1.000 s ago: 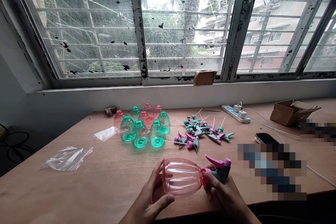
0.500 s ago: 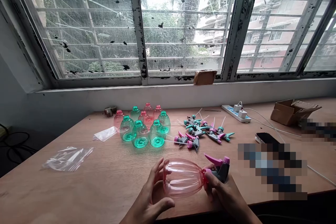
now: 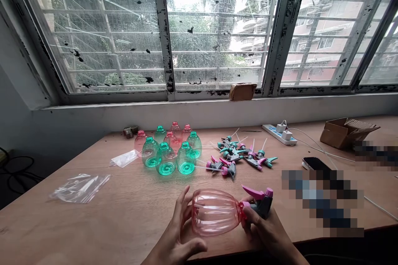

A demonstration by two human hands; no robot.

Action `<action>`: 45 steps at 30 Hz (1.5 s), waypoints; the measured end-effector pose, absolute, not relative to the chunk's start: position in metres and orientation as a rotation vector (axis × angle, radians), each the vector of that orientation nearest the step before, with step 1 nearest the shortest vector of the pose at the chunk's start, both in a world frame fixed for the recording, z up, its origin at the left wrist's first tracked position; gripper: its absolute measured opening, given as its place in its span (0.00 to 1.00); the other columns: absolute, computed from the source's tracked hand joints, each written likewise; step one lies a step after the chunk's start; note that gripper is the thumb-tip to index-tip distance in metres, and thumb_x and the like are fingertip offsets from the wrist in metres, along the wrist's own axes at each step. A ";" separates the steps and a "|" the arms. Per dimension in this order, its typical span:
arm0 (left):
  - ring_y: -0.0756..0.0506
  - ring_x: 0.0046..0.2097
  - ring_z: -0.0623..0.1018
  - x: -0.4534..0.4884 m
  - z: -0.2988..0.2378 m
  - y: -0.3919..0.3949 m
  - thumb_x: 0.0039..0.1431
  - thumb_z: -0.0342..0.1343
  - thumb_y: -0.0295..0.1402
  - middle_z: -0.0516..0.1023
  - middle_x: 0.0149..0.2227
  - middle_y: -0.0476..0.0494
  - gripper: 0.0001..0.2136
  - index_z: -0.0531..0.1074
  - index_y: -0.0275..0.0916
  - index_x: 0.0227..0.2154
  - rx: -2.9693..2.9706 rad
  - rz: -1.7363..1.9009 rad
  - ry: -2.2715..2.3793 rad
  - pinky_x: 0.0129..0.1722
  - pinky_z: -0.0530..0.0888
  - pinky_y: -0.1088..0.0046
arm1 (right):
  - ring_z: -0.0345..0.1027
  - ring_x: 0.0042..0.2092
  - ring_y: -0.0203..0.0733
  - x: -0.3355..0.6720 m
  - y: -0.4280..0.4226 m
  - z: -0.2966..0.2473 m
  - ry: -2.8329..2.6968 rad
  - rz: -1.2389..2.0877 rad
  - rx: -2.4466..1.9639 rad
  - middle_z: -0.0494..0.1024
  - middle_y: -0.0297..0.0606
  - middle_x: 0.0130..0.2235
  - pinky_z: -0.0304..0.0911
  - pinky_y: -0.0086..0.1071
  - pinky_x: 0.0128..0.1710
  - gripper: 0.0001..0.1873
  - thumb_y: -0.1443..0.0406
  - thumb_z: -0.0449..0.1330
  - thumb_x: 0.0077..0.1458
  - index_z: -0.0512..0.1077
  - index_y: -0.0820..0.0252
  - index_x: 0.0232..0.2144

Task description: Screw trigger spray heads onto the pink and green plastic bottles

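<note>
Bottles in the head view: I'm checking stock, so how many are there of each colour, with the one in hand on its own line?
Green bottles, standing: 5
Red bottles, standing: 4
Held red bottle, with a spray head, in the right hand: 1
Total: 10 bottles (5 green, 5 red)
</note>
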State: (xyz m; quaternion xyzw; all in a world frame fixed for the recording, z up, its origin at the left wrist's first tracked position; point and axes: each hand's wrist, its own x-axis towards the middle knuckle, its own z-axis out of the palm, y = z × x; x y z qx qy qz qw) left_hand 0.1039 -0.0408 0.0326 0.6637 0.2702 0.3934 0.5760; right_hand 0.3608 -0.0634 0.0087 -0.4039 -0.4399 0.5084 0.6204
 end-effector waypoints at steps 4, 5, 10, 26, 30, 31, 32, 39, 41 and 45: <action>0.30 0.66 0.65 0.102 0.037 -0.040 0.55 0.65 0.50 0.63 0.68 0.36 0.38 0.56 0.50 0.66 1.518 0.836 0.655 0.64 0.64 0.50 | 0.54 0.18 0.29 0.361 -0.063 0.004 -0.940 1.192 -0.933 0.68 0.25 0.18 0.46 0.25 0.18 0.22 0.49 0.72 0.48 0.72 0.61 0.30; 0.30 0.66 0.65 0.102 0.037 -0.039 0.55 0.67 0.47 0.61 0.68 0.37 0.38 0.57 0.51 0.66 1.577 0.835 0.656 0.64 0.65 0.51 | 0.53 0.18 0.29 0.362 -0.062 0.004 -0.932 1.192 -0.931 0.66 0.25 0.18 0.46 0.25 0.19 0.22 0.49 0.72 0.48 0.72 0.62 0.29; 0.33 0.73 0.48 0.103 0.035 -0.038 0.54 0.70 0.38 0.49 0.73 0.44 0.39 0.57 0.57 0.65 1.899 0.938 0.772 0.70 0.51 0.52 | 0.50 0.18 0.27 0.361 -0.061 0.008 -0.942 1.159 -0.946 0.64 0.24 0.18 0.43 0.23 0.18 0.23 0.48 0.69 0.51 0.71 0.62 0.28; 0.32 0.65 0.65 0.102 0.039 -0.042 0.54 0.69 0.43 0.57 0.70 0.44 0.39 0.55 0.60 0.66 1.681 0.876 0.735 0.66 0.60 0.51 | 0.44 0.22 0.32 0.368 -0.061 -0.001 -0.977 1.180 -0.994 0.59 0.24 0.19 0.39 0.29 0.22 0.23 0.47 0.68 0.50 0.75 0.61 0.29; 0.31 0.64 0.67 0.100 0.040 -0.044 0.53 0.69 0.46 0.58 0.70 0.41 0.43 0.52 0.57 0.67 1.717 0.920 0.710 0.64 0.65 0.52 | 0.44 0.22 0.33 0.369 -0.063 0.001 -0.982 1.146 -1.005 0.60 0.24 0.20 0.40 0.30 0.23 0.25 0.44 0.69 0.47 0.75 0.59 0.31; 0.30 0.64 0.66 0.100 0.038 -0.044 0.52 0.69 0.46 0.58 0.70 0.40 0.44 0.52 0.57 0.68 1.729 0.940 0.695 0.63 0.66 0.52 | 0.43 0.22 0.33 0.369 -0.064 0.002 -0.990 1.139 -0.998 0.60 0.24 0.20 0.41 0.30 0.24 0.25 0.44 0.69 0.46 0.75 0.59 0.30; 0.30 0.65 0.66 0.100 0.036 -0.042 0.51 0.70 0.46 0.59 0.70 0.40 0.44 0.52 0.57 0.67 1.744 0.959 0.679 0.63 0.67 0.53 | 0.43 0.23 0.33 0.369 -0.064 0.004 -1.001 1.138 -0.986 0.59 0.24 0.20 0.40 0.31 0.24 0.25 0.44 0.69 0.46 0.74 0.58 0.30; 0.28 0.65 0.66 0.106 0.021 -0.036 0.48 0.72 0.46 0.62 0.67 0.39 0.44 0.56 0.54 0.66 1.913 1.073 0.671 0.57 0.74 0.55 | 0.39 0.21 0.30 0.368 -0.066 0.011 -0.909 1.335 -0.959 0.54 0.20 0.18 0.35 0.29 0.21 0.26 0.43 0.66 0.50 0.68 0.58 0.29; 0.29 0.65 0.66 0.108 0.020 -0.039 0.51 0.70 0.45 0.63 0.67 0.40 0.41 0.56 0.55 0.66 1.961 1.101 0.691 0.57 0.75 0.56 | 0.38 0.20 0.29 0.367 -0.067 0.013 -0.827 1.403 -0.979 0.53 0.19 0.17 0.35 0.28 0.19 0.27 0.43 0.66 0.50 0.62 0.55 0.25; 0.28 0.65 0.65 0.110 0.019 -0.043 0.52 0.69 0.44 0.63 0.67 0.40 0.41 0.55 0.56 0.67 2.015 1.111 0.724 0.59 0.73 0.55 | 0.35 0.19 0.28 0.365 -0.069 0.014 -0.709 1.479 -0.995 0.50 0.18 0.17 0.34 0.26 0.17 0.29 0.43 0.68 0.49 0.56 0.53 0.22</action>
